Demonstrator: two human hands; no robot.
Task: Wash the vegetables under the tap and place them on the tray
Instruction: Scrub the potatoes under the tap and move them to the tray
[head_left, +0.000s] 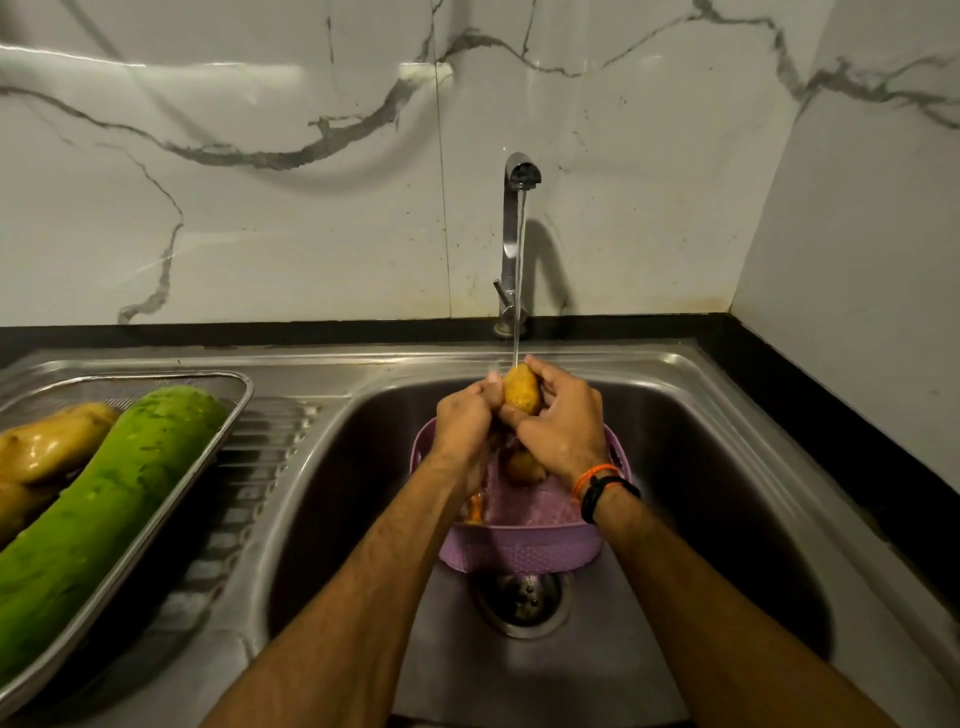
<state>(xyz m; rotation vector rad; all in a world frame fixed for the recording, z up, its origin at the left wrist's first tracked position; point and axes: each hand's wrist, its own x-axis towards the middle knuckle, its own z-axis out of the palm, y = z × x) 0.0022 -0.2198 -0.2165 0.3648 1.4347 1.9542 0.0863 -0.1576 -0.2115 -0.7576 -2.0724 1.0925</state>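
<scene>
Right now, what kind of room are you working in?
Most likely a home kitchen: a steel sink with a running tap, a marble-look tiled wall, and washed vegetables on a tray beside the basin.

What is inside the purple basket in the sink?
Inside the purple basket one potato shows, plus something orange at its left side. The left hand and right hand cover the rest.

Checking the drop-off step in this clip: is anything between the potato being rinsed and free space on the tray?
Nothing visible blocks the way. Both hands, left hand and right hand, hold the potato under the tap; the ribbed drainboard between the sink and the tray is bare. The green gourd and potatoes fill much of the tray's visible part.
</scene>
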